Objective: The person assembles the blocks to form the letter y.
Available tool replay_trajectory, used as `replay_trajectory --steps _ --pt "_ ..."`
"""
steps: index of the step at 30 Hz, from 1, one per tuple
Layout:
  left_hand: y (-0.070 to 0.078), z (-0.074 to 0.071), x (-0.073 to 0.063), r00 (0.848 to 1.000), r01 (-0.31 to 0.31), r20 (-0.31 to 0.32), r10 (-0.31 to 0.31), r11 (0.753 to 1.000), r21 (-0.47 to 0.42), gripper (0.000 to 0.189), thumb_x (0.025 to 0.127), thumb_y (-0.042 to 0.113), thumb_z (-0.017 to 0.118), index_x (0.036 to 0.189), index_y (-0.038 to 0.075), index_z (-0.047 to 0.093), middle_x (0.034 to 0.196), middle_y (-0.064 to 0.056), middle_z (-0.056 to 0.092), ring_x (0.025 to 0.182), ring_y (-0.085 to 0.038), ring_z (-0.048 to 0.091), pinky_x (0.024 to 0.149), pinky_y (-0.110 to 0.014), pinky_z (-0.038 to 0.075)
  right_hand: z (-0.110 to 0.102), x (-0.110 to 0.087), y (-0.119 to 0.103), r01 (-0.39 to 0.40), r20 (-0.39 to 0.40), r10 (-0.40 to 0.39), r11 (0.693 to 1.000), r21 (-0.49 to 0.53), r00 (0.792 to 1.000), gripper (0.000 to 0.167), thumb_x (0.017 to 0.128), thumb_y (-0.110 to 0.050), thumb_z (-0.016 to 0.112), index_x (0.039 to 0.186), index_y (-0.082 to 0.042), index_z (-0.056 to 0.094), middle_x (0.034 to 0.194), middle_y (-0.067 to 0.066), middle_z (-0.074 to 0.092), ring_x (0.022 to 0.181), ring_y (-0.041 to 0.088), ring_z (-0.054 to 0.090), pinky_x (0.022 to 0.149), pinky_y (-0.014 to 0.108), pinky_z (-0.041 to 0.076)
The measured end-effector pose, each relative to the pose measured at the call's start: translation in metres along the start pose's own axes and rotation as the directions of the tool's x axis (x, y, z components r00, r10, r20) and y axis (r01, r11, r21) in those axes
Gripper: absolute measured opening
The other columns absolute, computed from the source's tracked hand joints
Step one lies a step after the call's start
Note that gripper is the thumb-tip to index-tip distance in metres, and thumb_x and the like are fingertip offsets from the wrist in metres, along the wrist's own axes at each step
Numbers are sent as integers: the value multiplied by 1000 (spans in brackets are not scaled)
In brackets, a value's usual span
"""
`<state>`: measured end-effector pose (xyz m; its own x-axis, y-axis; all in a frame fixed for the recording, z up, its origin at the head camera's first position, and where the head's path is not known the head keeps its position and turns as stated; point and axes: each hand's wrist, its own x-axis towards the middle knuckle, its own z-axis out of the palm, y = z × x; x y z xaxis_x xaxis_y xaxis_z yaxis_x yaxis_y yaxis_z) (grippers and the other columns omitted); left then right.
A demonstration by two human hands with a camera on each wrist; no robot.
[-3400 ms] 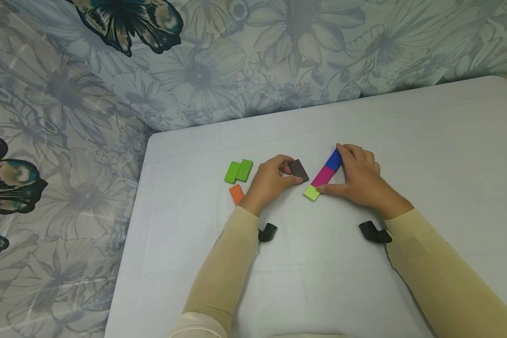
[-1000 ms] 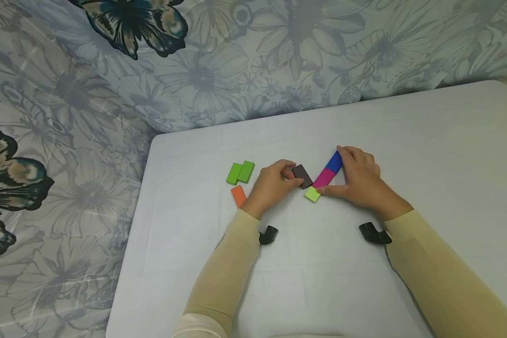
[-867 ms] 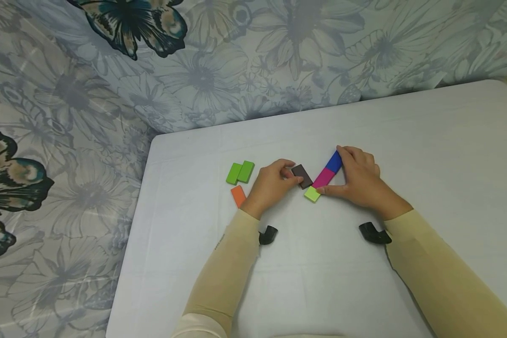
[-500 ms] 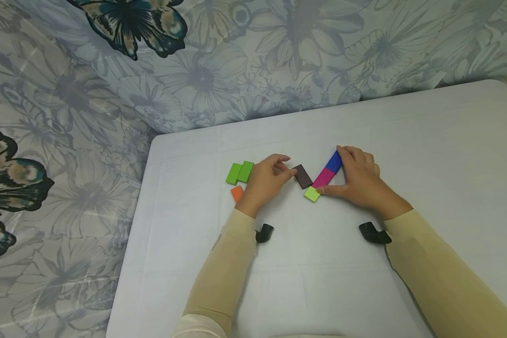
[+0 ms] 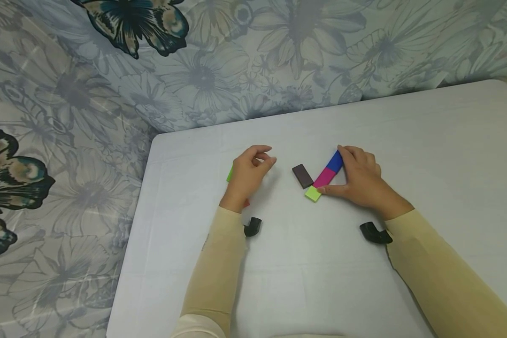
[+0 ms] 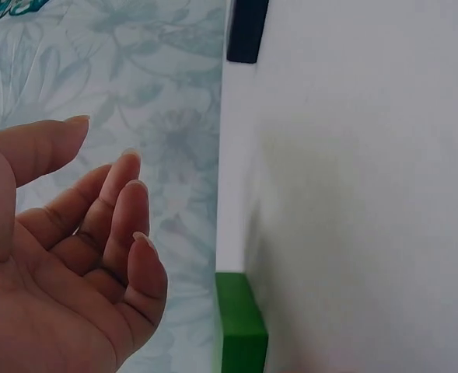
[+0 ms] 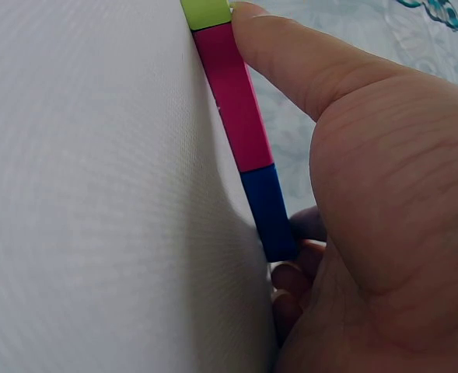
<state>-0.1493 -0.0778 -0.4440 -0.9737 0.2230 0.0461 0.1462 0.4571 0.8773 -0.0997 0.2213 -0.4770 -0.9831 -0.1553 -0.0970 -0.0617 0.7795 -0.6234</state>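
Note:
A row of flat blocks lies slantwise on the white table: blue (image 5: 334, 162), pink (image 5: 323, 178) and lime (image 5: 313, 194), end to end. My right hand (image 5: 359, 178) spans this row, its thumb on the lime block and its fingers at the blue block's far end. A dark brown block (image 5: 302, 176) lies at an angle, one corner against the row near the pink-lime joint. Away to its left, my left hand (image 5: 247, 176) hovers with loosely bent fingers, holding nothing. Beneath it a green block (image 6: 240, 318) shows; an orange block (image 5: 247, 203) is mostly hidden by the wrist.
The white table (image 5: 312, 291) has its far edge against a flower-patterned cloth (image 5: 203, 80), which also hangs along the left side. A black wrist piece (image 5: 252, 227) sticks out at the left cuff, and another black piece (image 5: 375, 233) at the right cuff.
My left hand has set the dark brown block against the row, let go and moved left, over the green and orange blocks. My right hand has stayed on the row.

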Motion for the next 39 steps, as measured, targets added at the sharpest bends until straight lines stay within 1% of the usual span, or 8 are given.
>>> replay_trajectory --steps 5,11,18,21,27,31,34,39 --pt "-5 -15 1 999 18 -48 -17 1000 13 35 105 25 77 136 8 74 107 2 71 87 -20 64 69 -36 52 0 0 0 -1 3 1 1000 4 1000 121 85 -47 93 168 7 24 165 34 23 149 59 16 108 76 21" --pt "-11 -32 2 994 55 -98 -55 998 -9 35 105 25 77 136 9 74 109 2 71 93 -20 63 75 -38 53 1 1 2 -4 4 4 1000 -6 1000 122 85 -50 92 168 7 23 166 34 22 149 59 17 108 77 21" --pt "-21 -50 2 980 109 -161 -115 993 -43 35 104 23 77 136 10 75 111 1 72 98 -19 64 81 -35 51 1 2 3 3 5 -3 1000 -8 1000 123 85 -50 93 168 7 22 165 35 22 149 59 17 107 77 21" --pt "-26 -55 3 976 125 -172 -131 991 -44 35 104 21 77 136 9 75 111 1 73 99 -20 64 83 -36 51 0 1 3 1 7 -1 1000 -7 1000 123 85 -50 93 168 8 22 165 36 22 149 59 17 107 78 21" --pt "-36 -57 5 978 170 -117 -172 985 -29 38 102 25 79 137 12 74 121 3 73 113 -21 60 95 -44 48 0 1 3 0 6 0 1000 -6 1000 123 85 -50 93 168 7 22 165 36 22 149 59 17 107 78 20" --pt "-43 -55 6 975 195 -107 -195 981 -13 38 101 27 80 137 14 75 135 6 68 125 -20 56 106 -47 43 0 1 2 4 5 -4 1000 -4 1000 122 85 -49 93 168 7 22 165 35 23 149 59 17 107 78 21" --pt "-46 -55 6 973 212 -89 -212 977 -6 39 100 26 81 137 17 75 139 7 66 131 -19 54 112 -48 39 0 1 1 7 4 -7 1000 -4 1000 122 86 -48 93 168 8 23 165 35 23 148 59 18 107 78 21" --pt "-50 -57 5 969 246 14 -247 968 38 47 96 24 85 142 22 73 145 4 63 137 -19 51 117 -46 35 -1 1 1 7 5 -7 1000 0 1000 122 85 -47 93 168 7 22 165 35 23 149 59 17 107 78 21"
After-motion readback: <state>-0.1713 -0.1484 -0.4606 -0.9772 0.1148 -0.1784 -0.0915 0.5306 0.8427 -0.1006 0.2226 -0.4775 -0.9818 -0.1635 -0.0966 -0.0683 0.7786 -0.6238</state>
